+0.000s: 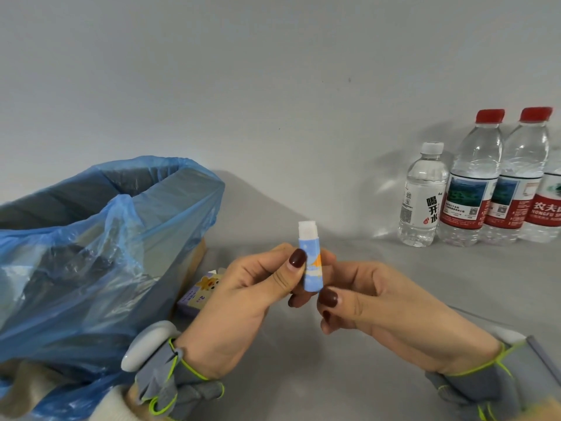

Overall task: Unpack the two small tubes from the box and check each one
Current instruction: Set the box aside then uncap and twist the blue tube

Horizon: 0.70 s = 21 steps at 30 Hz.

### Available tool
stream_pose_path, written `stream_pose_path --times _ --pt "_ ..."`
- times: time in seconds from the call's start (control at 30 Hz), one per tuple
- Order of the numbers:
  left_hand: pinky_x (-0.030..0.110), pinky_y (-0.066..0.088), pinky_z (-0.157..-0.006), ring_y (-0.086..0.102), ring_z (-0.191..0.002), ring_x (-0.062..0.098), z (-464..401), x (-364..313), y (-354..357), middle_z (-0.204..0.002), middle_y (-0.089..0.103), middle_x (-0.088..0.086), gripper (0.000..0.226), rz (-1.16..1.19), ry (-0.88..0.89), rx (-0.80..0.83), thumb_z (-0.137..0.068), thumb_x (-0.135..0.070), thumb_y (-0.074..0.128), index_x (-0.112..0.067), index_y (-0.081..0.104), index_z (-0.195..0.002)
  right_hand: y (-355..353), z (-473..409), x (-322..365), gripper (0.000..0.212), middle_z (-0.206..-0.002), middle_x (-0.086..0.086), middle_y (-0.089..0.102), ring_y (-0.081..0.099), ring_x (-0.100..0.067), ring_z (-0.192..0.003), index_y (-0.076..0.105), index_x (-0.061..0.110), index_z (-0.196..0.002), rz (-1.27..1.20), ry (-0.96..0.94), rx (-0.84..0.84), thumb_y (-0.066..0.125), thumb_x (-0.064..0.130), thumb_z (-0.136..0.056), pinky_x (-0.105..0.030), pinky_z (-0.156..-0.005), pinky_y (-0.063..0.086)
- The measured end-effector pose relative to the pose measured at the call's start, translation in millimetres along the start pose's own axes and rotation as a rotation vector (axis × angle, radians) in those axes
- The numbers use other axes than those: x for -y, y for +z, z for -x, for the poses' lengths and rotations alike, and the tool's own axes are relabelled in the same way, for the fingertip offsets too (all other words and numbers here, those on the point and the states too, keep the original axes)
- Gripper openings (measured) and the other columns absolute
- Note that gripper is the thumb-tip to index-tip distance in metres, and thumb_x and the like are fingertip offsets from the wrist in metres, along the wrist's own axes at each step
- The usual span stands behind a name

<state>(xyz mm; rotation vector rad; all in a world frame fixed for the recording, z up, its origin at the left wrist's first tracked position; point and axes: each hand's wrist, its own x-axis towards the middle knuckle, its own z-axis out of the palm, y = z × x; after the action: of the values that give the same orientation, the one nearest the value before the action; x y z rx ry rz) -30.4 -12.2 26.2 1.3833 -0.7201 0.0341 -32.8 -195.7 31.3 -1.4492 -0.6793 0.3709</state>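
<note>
A small blue tube [310, 262] with an orange and white print stands upright between my two hands, its cap off and a white tip showing at the top. My left hand [243, 296] pinches its body with thumb and fingers. My right hand [382, 305] grips its lower end with thumb and fingertips. The small purple box [198, 294] with a cartoon print lies on the grey table behind my left hand, partly hidden. I see no second tube and no cap.
A bin lined with a blue plastic bag [91, 238] stands at the left, close to the box. Several water bottles [473, 183] stand against the wall at the right. The grey table's edge [540, 354] runs at the lower right.
</note>
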Motion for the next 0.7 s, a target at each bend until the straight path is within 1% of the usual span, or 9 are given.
stream_pose_path --times 0.07,0.13,0.17,0.23,0.33,0.4,0.47,0.6,0.7 --pt "0.022 0.045 -0.078 0.048 -0.082 0.022 -0.1 1.1 -1.0 -0.088 0.063 0.011 0.04 -0.03 -0.008 -0.012 -0.088 -0.036 0.053 -0.002 0.071 -0.095 0.3 -0.8 -1.1 0.034 -0.097 0.005 0.074 0.057 -0.015 -0.081 0.076 0.021 -0.099 0.089 0.011 -0.046 0.076 0.035 -0.068 -0.027 -0.073 0.051" --pt "0.025 0.046 -0.083 0.054 -0.085 0.021 0.2 2.1 -2.2 -0.088 0.062 0.022 0.046 -0.06 -0.007 -0.012 -0.089 -0.036 0.053 0.008 0.065 -0.094 1.4 -1.8 -2.1 0.035 -0.093 0.006 0.074 0.059 -0.016 -0.083 0.075 0.022 -0.098 0.107 0.011 -0.072 0.078 0.036 -0.065 -0.024 -0.072 0.052" --pt "0.026 0.046 -0.085 0.057 -0.088 0.02 0.2 2.1 -2.1 -0.09 0.059 0.029 0.046 -0.066 -0.003 -0.009 -0.09 -0.036 0.052 0.008 0.066 -0.095 1.6 -2.0 -2.2 0.034 -0.09 0.007 0.074 0.06 -0.014 -0.083 0.076 0.024 -0.097 0.095 0.005 -0.081 0.078 0.036 -0.065 -0.023 -0.071 0.052" --pt "0.027 0.046 -0.088 0.058 -0.092 0.02 -0.3 1.3 -0.9 -0.097 0.056 0.035 0.039 -0.068 0.007 0.0 -0.09 -0.033 0.051 -0.001 0.071 -0.098 1.8 -2.6 -2.2 0.031 -0.087 0.008 0.074 0.061 -0.009 -0.082 0.077 0.024 -0.095 0.072 -0.009 -0.103 0.078 0.036 -0.066 -0.021 -0.07 0.052" --pt "0.027 0.046 -0.083 0.054 -0.088 0.026 -1.1 1.6 -0.3 -0.097 0.052 0.04 0.039 -0.074 0.014 -0.001 -0.091 -0.033 0.051 -0.001 0.071 -0.098 0.3 -2.3 -1.9 0.037 -0.086 0.005 0.076 0.063 -0.007 -0.08 0.076 0.016 -0.095 0.081 -0.002 -0.138 0.077 0.038 -0.066 -0.018 -0.069 0.052" --pt "0.023 0.047 -0.075 0.052 -0.082 0.024 -1.4 1.7 0.1 -0.092 0.057 0.033 0.036 -0.055 0.019 0.004 -0.093 -0.033 0.053 -0.003 0.072 -0.098 -0.5 -1.5 -1.6 0.037 -0.088 0.004 0.077 0.063 -0.004 -0.075 0.075 0.012 -0.096 0.071 0.002 -0.123 0.075 0.037 -0.069 -0.018 -0.068 0.051" --pt "0.018 0.047 -0.068 0.051 -0.078 0.019 -1.9 0.5 0.6 -0.089 0.059 0.02 0.034 -0.029 0.016 0.01 -0.093 -0.033 0.055 -0.006 0.074 -0.098 -0.4 -0.8 -0.6 0.031 -0.091 0.003 0.077 0.063 -0.003 -0.075 0.077 0.016 -0.097 0.053 -0.007 -0.096 0.072 0.036 -0.074 -0.018 -0.069 0.051" --pt "0.015 0.046 -0.064 0.049 -0.076 0.018 -1.6 -1.3 0.9 -0.091 0.06 0.014 0.035 0.006 -0.001 0.007 -0.086 -0.036 0.054 -0.009 0.075 -0.095 -0.4 -1.4 -1.7 0.03 -0.095 0.0 0.077 0.056 -0.014 -0.08 0.077 0.018 -0.1 0.032 -0.016 -0.08 0.069 0.036 -0.077 -0.021 -0.072 0.05" --pt "0.015 0.046 -0.064 0.05 -0.077 0.017 -1.3 -0.5 0.4 -0.092 0.062 0.011 0.034 0.014 -0.01 -0.005 -0.089 -0.036 0.056 -0.008 0.075 -0.095 -0.3 -1.9 -2.0 0.03 -0.097 -0.001 0.076 0.054 -0.013 -0.076 0.077 0.018 -0.101 0.026 -0.017 -0.075 0.068 0.035 -0.078 -0.022 -0.072 0.05"
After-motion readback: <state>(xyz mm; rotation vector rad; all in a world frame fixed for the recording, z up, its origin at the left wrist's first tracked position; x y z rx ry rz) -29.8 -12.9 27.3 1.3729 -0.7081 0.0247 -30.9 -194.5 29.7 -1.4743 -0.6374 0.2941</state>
